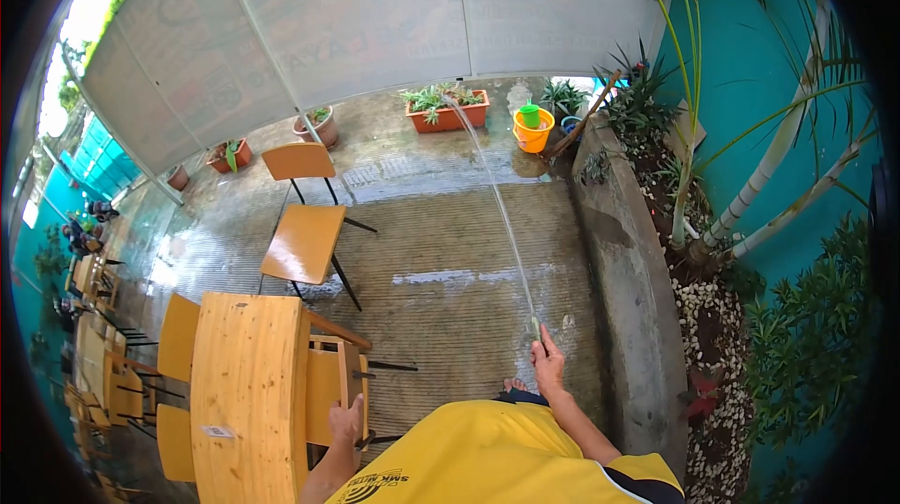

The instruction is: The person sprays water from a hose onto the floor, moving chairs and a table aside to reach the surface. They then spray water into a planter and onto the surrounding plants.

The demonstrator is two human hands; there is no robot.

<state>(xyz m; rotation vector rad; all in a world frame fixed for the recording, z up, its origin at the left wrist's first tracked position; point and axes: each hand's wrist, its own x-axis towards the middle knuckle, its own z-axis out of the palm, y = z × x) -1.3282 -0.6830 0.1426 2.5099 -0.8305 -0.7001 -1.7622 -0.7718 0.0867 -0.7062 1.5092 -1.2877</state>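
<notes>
My right hand [547, 363] is closed round the end of a hose [535, 328], low in the middle of the view. A thin stream of water [503, 204] arcs from it up to a long orange planter [450, 115] with green plants. My left hand [347, 420] touches the back of a wooden chair [350, 373], which stands beside a light wooden table [246, 391]. How its fingers lie on the chair is partly hidden.
Another wooden chair [302, 240] stands ahead on the wet, ridged floor. A yellow bucket [532, 136] holds a green cup near the far edge. A low concrete curb [642, 288] borders a plant bed on the right. More tables and chairs line the left.
</notes>
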